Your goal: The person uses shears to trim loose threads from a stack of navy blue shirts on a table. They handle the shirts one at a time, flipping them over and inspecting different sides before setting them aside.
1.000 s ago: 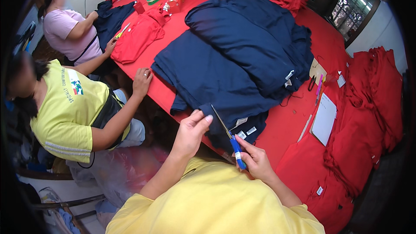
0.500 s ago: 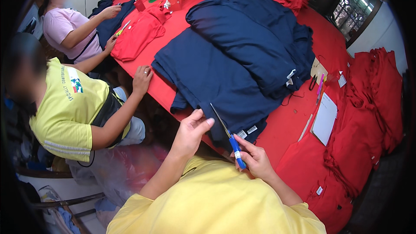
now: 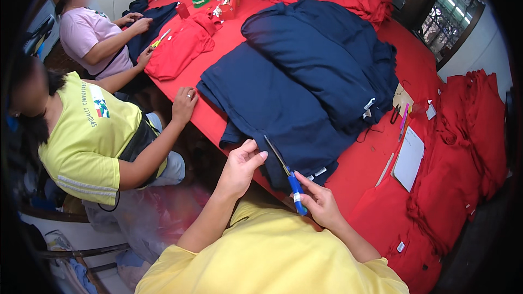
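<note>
The person's right hand (image 3: 320, 205) holds blue-handled scissors (image 3: 296, 191), their narrow blades pointing up and to the left over the near part of the navy clothes (image 3: 272, 92), while the left hand (image 3: 238, 169) is curled, thumb and fingertips close together at the near edge of the heap, though whether it pinches any of it cannot be told. The navy clothes lie on a red table (image 3: 357, 166), with a white notepad (image 3: 408, 158) and red clothes (image 3: 463, 125) to their right, and 2 co-workers (image 3: 154, 156) are along the table's left side.
</note>
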The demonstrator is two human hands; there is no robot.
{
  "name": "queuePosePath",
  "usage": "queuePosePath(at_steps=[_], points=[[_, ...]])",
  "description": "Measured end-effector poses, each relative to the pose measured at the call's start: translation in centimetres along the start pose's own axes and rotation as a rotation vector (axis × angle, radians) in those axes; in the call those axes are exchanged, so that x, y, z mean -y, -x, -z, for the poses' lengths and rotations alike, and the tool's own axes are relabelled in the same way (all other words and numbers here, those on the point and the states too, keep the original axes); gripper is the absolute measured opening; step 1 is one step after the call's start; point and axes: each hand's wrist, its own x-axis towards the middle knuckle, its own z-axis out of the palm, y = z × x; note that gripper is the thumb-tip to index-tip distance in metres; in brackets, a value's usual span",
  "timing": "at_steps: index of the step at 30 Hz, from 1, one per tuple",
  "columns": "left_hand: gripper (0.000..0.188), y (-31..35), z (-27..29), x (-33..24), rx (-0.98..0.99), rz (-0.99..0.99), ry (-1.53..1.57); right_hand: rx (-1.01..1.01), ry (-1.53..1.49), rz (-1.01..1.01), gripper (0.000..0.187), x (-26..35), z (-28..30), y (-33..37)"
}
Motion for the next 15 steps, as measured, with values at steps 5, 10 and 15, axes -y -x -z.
queuePosePath(at_steps=[5,10,15], points=[[0.049,0.1,-0.9,-1.7,0.056,0.023,-0.085,0.008,0.024,0.236,0.051,-0.3,-0.5,-1.8],[0.048,-0.3,-0.8,-1.8,0.047,-0.001,-0.002,0.059,-0.161,-0.120,0.050,1.5,-0.1,-2.3],[0.047,-1.9,1.4,-0.9,-0.024,0.013,0.062,0.029,0.011,0.068,0.049,0.9,-0.5,-3.2]])
